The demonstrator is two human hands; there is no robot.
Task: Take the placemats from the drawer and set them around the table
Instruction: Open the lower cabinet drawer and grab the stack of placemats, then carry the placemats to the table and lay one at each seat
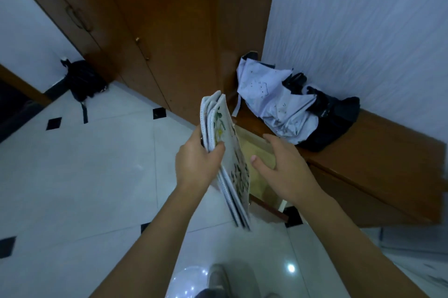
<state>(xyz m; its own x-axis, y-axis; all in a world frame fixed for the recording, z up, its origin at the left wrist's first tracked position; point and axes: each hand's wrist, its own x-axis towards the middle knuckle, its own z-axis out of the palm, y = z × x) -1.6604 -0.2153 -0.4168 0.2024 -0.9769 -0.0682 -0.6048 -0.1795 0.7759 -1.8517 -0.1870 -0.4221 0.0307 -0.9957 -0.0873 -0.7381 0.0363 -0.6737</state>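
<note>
A stack of white placemats point(230, 164) with a floral print stands on edge in the air, gripped by my left hand point(197, 164) with the thumb across the front mat. To its right my right hand point(281, 166) hovers with fingers spread and relaxed, holding nothing, just above the open wooden drawer point(259, 152). The drawer's pale inside shows between the mats and my right hand. No table is in view.
A low wooden cabinet point(375, 152) runs along the white wall at right, with a pale umbrella point(274, 101) and a black bag point(339, 115) on top. A tall wooden wardrobe point(157, 18) stands behind. A black backpack point(82, 79) sits on the white tiled floor point(84, 176) at left.
</note>
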